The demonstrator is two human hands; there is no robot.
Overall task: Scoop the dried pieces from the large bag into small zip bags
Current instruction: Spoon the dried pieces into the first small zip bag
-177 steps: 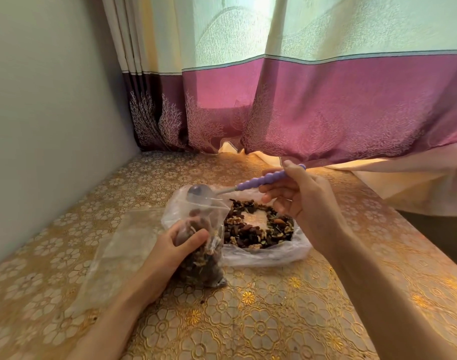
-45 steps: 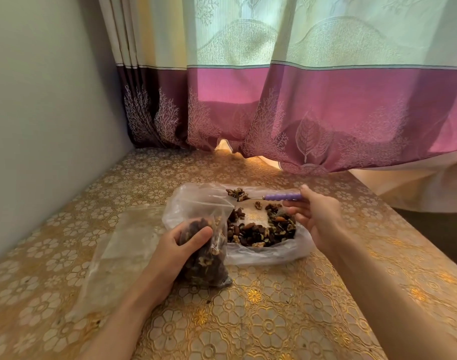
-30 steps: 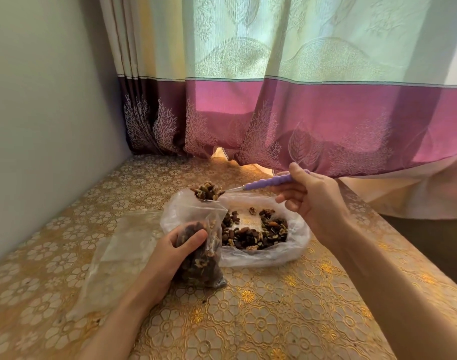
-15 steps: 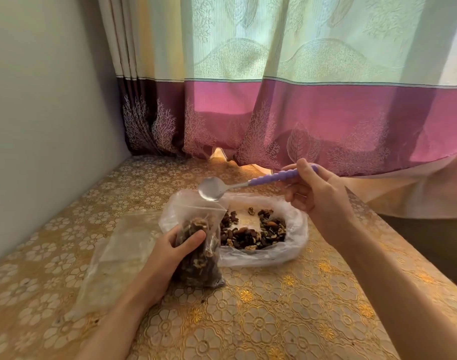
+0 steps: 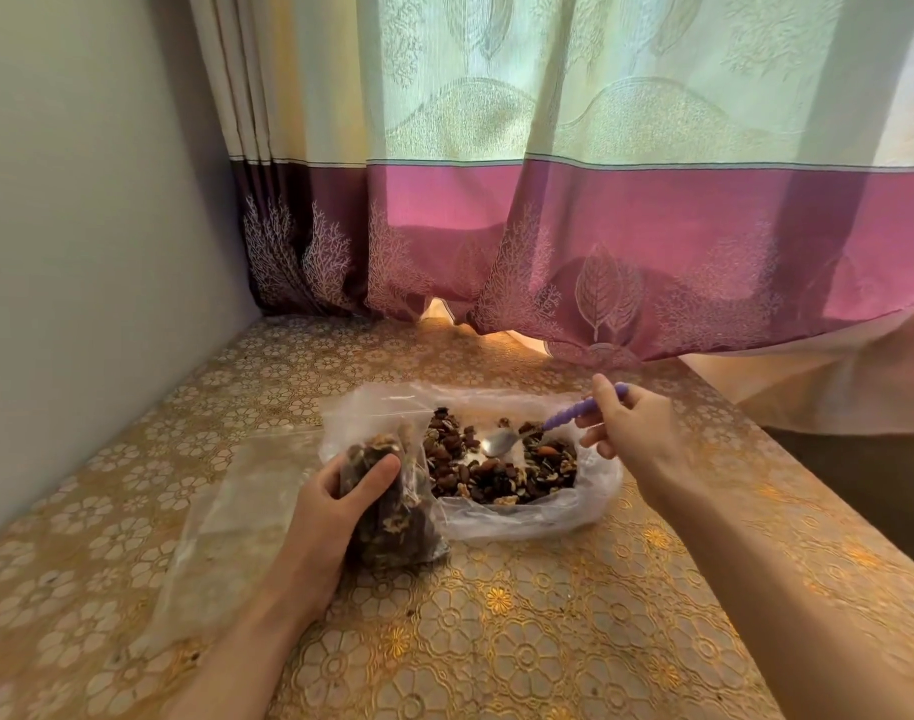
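My left hand (image 5: pixel 335 504) clamps the nearly full small zip bag (image 5: pixel 392 511), touching the large bag (image 5: pixel 522 511)'s left; right hand (image 5: pixel 631 433) pinches the spoon (image 5: pixel 501 441), bowl down among the pieces. Overfilling could spill them.

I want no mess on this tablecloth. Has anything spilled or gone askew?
Nothing stands out. The dried pieces lie inside the large bag, the spoon dips into them, and the left hand holds the small zip bag upright. No pieces show on the tablecloth.
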